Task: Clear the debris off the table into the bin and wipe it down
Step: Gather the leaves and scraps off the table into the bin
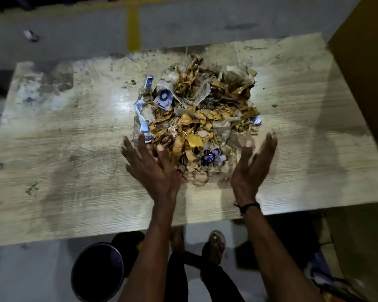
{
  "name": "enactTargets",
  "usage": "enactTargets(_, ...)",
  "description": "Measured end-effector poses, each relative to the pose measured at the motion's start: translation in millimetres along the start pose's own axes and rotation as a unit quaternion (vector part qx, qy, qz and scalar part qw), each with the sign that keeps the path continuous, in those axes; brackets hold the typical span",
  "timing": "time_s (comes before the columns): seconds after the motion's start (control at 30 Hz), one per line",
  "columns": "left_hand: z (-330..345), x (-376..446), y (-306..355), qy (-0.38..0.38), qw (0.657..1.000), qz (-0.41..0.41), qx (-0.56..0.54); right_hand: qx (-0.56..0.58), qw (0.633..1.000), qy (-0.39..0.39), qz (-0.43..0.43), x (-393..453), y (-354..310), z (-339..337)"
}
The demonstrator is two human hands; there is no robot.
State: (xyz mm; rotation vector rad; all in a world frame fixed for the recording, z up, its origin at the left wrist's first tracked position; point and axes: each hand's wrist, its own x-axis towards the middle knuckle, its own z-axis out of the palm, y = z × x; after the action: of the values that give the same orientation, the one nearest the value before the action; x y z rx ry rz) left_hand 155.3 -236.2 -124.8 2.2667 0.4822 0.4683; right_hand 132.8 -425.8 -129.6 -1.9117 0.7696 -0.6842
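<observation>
A heap of debris (203,118) lies in the middle of the pale wood-grain table (63,149): dry yellow-brown leaves, torn blue-and-white paper, a purple wrapper. My left hand (153,166) reaches in at the heap's near left side, fingers spread and straight. My right hand (253,166) is at the near right side, palm turned inward, fingers straight. Both hands flank the near end of the pile and hold nothing. A dark round bin (97,271) stands on the floor below the table's near edge, to my left.
My feet (216,245) in sandals stand on the floor just under the near table edge. A yellow-brown wall or panel (362,62) rises at the right. Small crumbs (274,105) lie scattered around the heap. A small object (31,35) lies on the far floor.
</observation>
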Motion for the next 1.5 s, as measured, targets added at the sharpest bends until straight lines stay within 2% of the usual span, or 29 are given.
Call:
enactTargets(0.1, 6.1, 24.8, -8.2, -0.051, 0.999, -0.009, -0.005, -0.024, 0.998, -0.049, 0.012, 14.5, 1.5, 12.3)
enactTargets(0.23, 20.3, 24.5, 4.8, -0.111, 0.994, 0.012, 0.014, -0.052, 0.991, -0.119, -0.023, 0.7, -19.2, 37.3)
enactTargets(0.3, 11.5, 29.5, 5.7, -0.076, 0.997, 0.027, 0.009, -0.013, 0.995, -0.095, -0.020, 3.9, -22.2, 31.6)
enactTargets(0.4, -2.4, 65.7, -12.3, 0.000, 0.999, 0.052, -0.014, 0.021, 0.998, -0.021, -0.051, 39.1, -15.4, 12.9)
enactTargets(0.47, -4.5, 95.1, -24.4, -0.048, 0.997, 0.037, -0.048, 0.003, 0.999, -0.023, -0.035, 74.6, -4.3, 5.6)
enactTargets(0.53, 2.3, 115.2, -25.0, -0.139, 0.988, 0.027, -0.056, -0.027, 0.998, -0.063, 0.001, 98.0, 2.1, 10.2)
enactTargets(0.67, 19.7, 113.1, -5.2, -0.249, 0.959, 0.133, -0.027, -0.095, 0.977, -0.179, -0.065, 87.0, -1.8, 37.3)
enactTargets(0.73, 19.2, 112.2, -2.9, -0.228, 0.964, 0.128, -0.056, -0.057, 0.977, -0.199, -0.051, 84.1, -4.1, 39.1)
enactTargets(0.8, 13.2, 125.4, -7.4, -0.149, 0.981, 0.107, -0.069, -0.014, 0.987, -0.155, -0.028, 99.2, -1.9, 31.8)
enactTargets(0.87, 13.5, 157.8, -15.6, -0.113, 0.986, 0.090, -0.078, -0.001, 0.992, -0.127, -0.012, 129.2, -1.9, 29.4)
enactTargets(0.97, 25.5, 199.2, -9.8, -0.176, 0.982, 0.043, -0.062, -0.026, 0.987, -0.160, 0.001, 169.6, -8.5, 44.5)
enactTargets(1.03, 34.1, 205.2, 1.7, -0.224, 0.971, 0.076, -0.046, -0.031, 0.978, -0.207, -0.023, 177.9, -15.9, 58.7)
enactTargets(1.17, 40.1, 186.5, 17.3, -0.320, 0.931, 0.153, -0.091, -0.045, 0.949, -0.300, -0.083, 162.8, -19.4, 73.8)
enactTargets(1.23, 43.5, 195.4, 15.0, -0.318, 0.927, 0.165, -0.111, -0.040, 0.954, -0.282, -0.090, 172.6, -16.7, 73.7)
enactTargets(1.3, 41.2, 213.3, 4.1, -0.252, 0.948, 0.162, -0.106, -0.070, 0.966, -0.212, -0.132, 186.9, -15.0, 62.1)
enactTargets(1.37, 44.7, 238.9, -8.3, -0.185, 0.970, 0.153, -0.035, -0.093, 0.977, -0.131, -0.139, 206.7, -7.4, 49.1)
enactTargets(1.43, 52.7, 259.6, -6.8, -0.187, 0.975, 0.117, 0.028, -0.133, 0.984, -0.068, -0.093, 224.5, 3.7, 38.2)
enactTargets(1.5, 63.7, 268.1, 0.9, -0.228, 0.964, 0.120, 0.068, -0.182, 0.981, -0.071, -0.003, 234.6, 12.8, 34.9)
